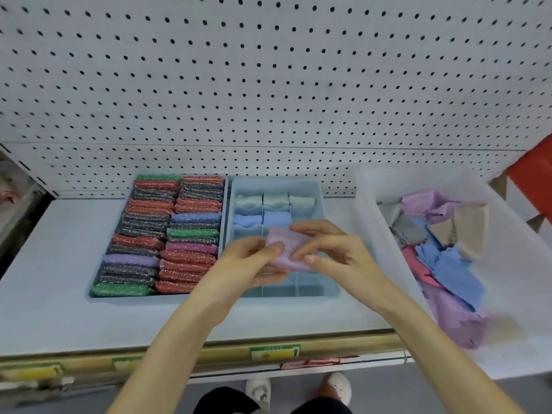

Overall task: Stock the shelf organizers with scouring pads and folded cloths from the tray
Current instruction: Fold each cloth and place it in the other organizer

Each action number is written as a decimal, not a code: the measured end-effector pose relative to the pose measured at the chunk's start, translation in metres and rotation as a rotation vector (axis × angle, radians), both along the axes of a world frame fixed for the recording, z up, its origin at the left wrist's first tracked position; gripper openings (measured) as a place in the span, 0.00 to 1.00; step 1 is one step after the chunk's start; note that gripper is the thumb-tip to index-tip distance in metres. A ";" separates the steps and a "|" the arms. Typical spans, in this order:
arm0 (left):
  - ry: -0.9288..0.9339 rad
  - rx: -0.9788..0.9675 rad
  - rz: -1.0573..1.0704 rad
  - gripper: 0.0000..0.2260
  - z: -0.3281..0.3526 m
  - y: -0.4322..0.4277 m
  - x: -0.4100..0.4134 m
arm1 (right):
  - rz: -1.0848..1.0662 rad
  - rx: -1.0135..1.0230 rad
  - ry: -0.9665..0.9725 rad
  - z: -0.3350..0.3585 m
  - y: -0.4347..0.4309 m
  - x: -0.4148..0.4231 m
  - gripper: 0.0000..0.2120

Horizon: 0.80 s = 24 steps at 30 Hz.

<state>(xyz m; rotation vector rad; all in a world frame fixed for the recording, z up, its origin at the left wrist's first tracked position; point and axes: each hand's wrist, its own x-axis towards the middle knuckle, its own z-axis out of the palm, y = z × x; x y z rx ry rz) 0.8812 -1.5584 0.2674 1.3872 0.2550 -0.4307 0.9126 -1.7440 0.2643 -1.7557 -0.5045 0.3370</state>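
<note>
1. The left hand (251, 261) and right hand (334, 252) pinch a lilac folded cloth (283, 249) between them, its long axis running roughly 9 to 3 o'clock.
2. The cloth hangs over the divided organizer (330, 204). The filled cells lie at 12 o'clock and open cells seem to sit directly beneath, equally near both hands.

This is a shop aisle. A white pegboard back panel (268, 70) fills twelve o'clock above a display shelf (53, 279). Its front rail at six o'clock carries green and yellow labels (274, 351), their print blurred. Glittery scouring pads (185, 258) stand in packed rows at nine o'clock, sorted as stock.
</note>
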 end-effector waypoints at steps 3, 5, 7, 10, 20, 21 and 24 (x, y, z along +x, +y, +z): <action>-0.052 0.060 -0.051 0.10 -0.007 0.002 0.008 | -0.079 0.046 0.137 -0.010 0.001 0.012 0.08; -0.069 0.110 -0.096 0.09 -0.011 0.003 0.014 | -0.075 -0.040 0.233 -0.013 0.001 0.024 0.12; -0.057 0.133 -0.105 0.10 -0.014 0.005 0.021 | -0.005 -0.186 0.252 -0.016 0.003 0.037 0.09; -0.021 0.108 -0.108 0.14 -0.019 0.011 0.034 | 0.113 -0.291 0.242 -0.015 0.006 0.054 0.08; -0.278 0.733 0.027 0.05 -0.065 0.041 0.063 | -0.169 -0.604 0.023 -0.046 0.001 0.123 0.08; -0.328 0.808 0.022 0.06 -0.069 0.045 0.063 | -0.202 -0.692 -0.062 -0.053 0.001 0.131 0.07; -0.316 0.792 -0.033 0.10 -0.081 0.050 0.061 | -0.140 -0.970 -0.279 -0.077 0.004 0.148 0.06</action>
